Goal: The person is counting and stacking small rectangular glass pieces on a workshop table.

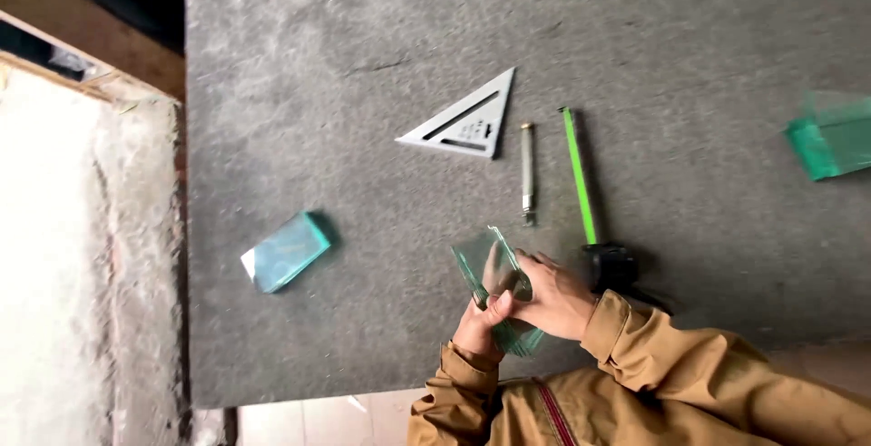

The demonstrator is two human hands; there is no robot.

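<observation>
Both hands, left hand (479, 319) and right hand (553, 296), are gripping a small glass pane (494, 283) just above the grey table (363, 29) near its edge, apparently inspecting it; the next move is needing steady, careful fingers on sharp edges.

the green glass block (835, 135) at three o'clock runs off the picture's right edge. the brown sleeves (689, 382) are cut off at the bottom edge around five o'clock. the left hand (479, 323) and right hand (553, 296) cover the lower part of the clear glass piece (485, 260). the black head of the green-handled tool (612, 264) lies partly behind the right hand. the markings on the metal triangle square (467, 122) are too small to tell.
</observation>
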